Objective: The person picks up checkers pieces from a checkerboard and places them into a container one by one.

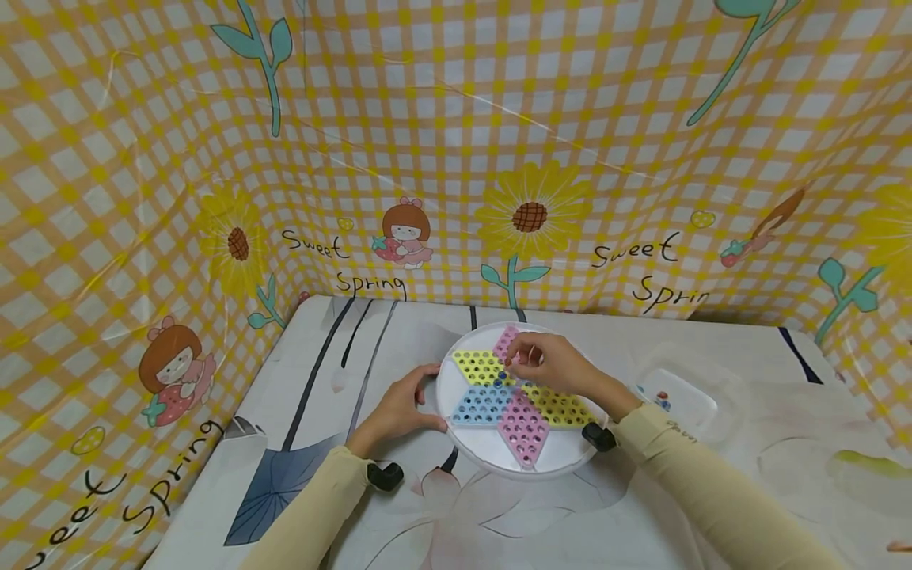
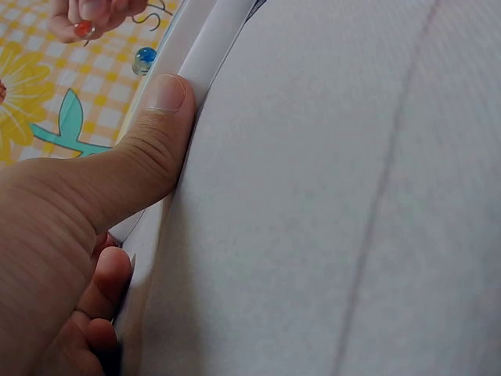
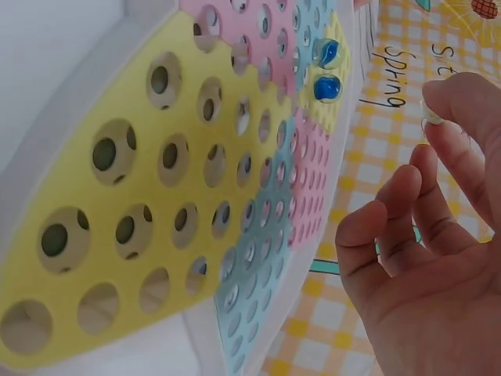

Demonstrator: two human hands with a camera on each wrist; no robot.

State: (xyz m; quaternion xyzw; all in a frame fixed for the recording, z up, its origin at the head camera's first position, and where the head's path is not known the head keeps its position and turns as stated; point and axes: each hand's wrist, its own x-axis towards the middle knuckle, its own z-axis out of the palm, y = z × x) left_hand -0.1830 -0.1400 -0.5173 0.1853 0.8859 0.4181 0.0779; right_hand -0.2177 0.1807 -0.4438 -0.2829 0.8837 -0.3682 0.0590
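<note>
A round white Chinese checkers board (image 1: 492, 459) with a yellow, pink and blue star of holes lies on the table. My left hand (image 1: 402, 405) holds its left rim; in the left wrist view the thumb (image 2: 156, 125) lies against the rim, with curled fingers below. Above the far part of the star, my right hand (image 1: 545, 362) pinches a small marble (image 2: 84, 30) between thumb and index finger. It looks orange in the left wrist view and pale in the right wrist view. Two clear marbles with blue swirls (image 3: 326, 88) sit in holes near the star's middle.
Right of the board stands a clear plastic tray (image 1: 701, 405) with a few coloured marbles (image 1: 663, 400) inside. A patterned cloth (image 1: 399, 507) covers the table. Checked sunflower sheeting (image 1: 456, 142) hangs behind and at both sides.
</note>
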